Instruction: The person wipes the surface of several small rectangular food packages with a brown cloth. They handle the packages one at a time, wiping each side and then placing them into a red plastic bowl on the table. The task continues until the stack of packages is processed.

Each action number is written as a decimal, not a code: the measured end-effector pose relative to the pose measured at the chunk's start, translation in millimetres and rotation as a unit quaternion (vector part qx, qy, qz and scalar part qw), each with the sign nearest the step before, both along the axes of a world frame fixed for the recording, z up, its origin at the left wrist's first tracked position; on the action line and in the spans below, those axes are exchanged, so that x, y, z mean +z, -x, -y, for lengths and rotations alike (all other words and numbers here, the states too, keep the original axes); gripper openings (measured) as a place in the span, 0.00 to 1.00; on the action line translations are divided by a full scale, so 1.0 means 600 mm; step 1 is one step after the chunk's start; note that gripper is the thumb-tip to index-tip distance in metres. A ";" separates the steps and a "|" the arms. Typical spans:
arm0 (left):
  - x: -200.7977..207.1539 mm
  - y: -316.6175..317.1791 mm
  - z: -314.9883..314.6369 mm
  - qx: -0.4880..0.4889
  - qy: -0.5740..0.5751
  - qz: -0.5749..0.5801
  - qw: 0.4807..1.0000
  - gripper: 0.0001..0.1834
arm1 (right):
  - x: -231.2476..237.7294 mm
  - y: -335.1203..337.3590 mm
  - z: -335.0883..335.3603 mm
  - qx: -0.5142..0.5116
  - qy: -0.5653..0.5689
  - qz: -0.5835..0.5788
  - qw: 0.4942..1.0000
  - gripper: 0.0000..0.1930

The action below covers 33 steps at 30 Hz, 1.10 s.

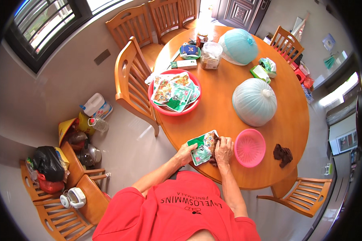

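Observation:
A green and white food packet [203, 147] is held up over the near edge of the round table. My left hand [186, 154] grips its left side, thumb on the front. At the packet's right side, my right hand [224, 151] is closed on a dark brown cloth [215, 140], which lies against the packet. Just right of that hand stands a pink plastic basket [249, 148]. A second dark brown cloth [282, 155] lies crumpled farther right. Several similar packets [177, 91] fill a red basin [175, 113] at the table's left.
Two domed food covers [254, 102] stand on the table [217, 104], one blue and farther back. Behind the basin are a clear jar [211, 55], a white-green box [184, 64] and a tissue pack [261, 74]. Wooden chairs [136, 80] surround the table.

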State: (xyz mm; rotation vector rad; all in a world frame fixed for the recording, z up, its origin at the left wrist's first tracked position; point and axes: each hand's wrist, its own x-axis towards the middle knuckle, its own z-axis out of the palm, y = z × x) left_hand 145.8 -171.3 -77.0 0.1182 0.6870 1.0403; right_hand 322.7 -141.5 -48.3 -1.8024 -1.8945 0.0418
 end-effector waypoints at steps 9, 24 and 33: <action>0.160 0.091 -0.075 0.093 -0.146 -0.049 0.984 0.15 | -0.001 -0.014 0.043 -0.030 0.000 0.024 0.999 0.10; 0.093 0.254 -0.316 0.267 -0.200 -0.378 0.864 0.18 | -0.007 -0.005 0.035 -0.058 -0.012 0.018 0.998 0.10; 0.124 0.250 -0.285 0.216 -0.186 -0.812 0.509 0.36 | -0.004 0.001 0.035 -0.080 -0.015 0.041 0.996 0.11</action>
